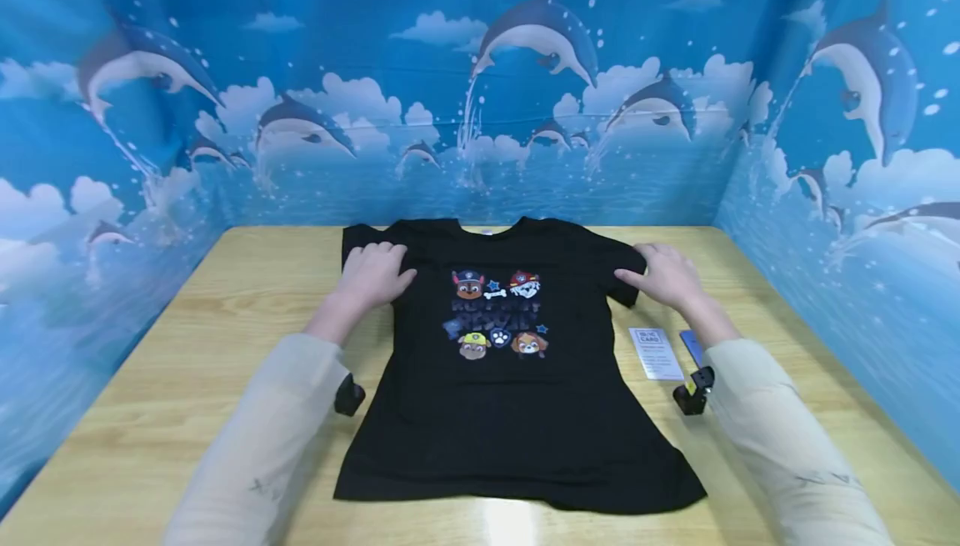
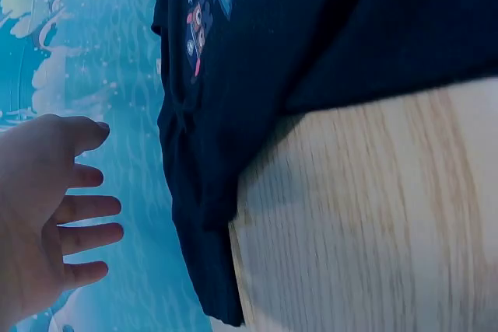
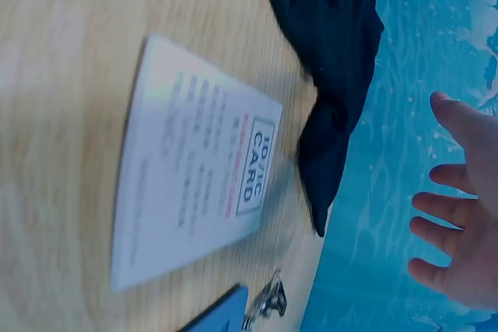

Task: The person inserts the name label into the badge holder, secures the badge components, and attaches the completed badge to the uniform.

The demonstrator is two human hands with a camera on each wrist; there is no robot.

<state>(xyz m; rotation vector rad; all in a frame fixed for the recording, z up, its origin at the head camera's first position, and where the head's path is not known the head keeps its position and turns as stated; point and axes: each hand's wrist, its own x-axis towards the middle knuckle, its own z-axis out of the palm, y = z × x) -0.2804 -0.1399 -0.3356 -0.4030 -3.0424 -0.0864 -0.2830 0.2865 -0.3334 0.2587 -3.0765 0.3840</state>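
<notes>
Your left hand [image 1: 373,273] and right hand [image 1: 667,276] are loosely spread, empty; the black T-shirt [image 1: 504,421] looks light, soft, likely to crease: pinch its shoulders [image 1: 572,237]

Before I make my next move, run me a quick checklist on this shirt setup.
1. Black T-shirt spread out, print facing up: ok.
2. Left hand off the shirt: ok, apart in the left wrist view.
3. Right hand off the shirt: ok, apart in the right wrist view.
4. Hem straight: not ok, it waves.
5. White card off the shirt: ok, beside it.
6. Underside smooth: cannot tell, hidden.
</notes>
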